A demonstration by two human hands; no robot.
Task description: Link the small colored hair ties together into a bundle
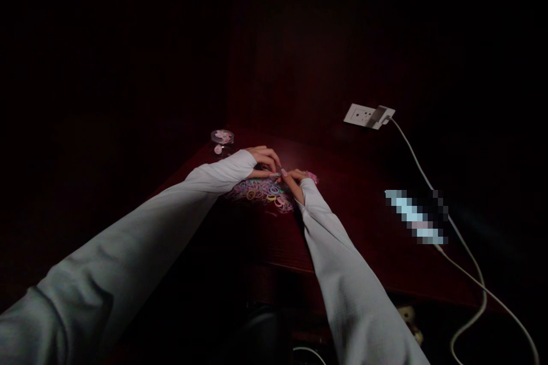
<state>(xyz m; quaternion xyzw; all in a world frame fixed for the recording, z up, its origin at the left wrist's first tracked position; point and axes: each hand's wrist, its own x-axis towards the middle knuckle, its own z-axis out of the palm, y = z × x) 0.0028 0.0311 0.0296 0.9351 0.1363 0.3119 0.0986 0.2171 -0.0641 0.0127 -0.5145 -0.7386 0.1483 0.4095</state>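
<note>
A heap of small pastel elastic hair ties point(252, 191) lies on the dark red table point(274, 242), mostly pink, purple, blue and yellow. Over the heap's far edge, my left hand point(263, 161) is closed with its fingertips pinched together. My right hand point(294, 181) meets it from the right, thumb and fingers also pinched. Their fingertips almost touch, and whatever they hold is too small and dim to make out. A pink bundle point(312, 177) shows just beyond my right hand.
A clear round container point(222, 137) with pale pink pieces stands at the back left. On the wall is a socket point(362, 116) with a charger; its white cable point(413, 154) runs down the right side. A blurred-out bright device point(413, 217) lies on the table at right.
</note>
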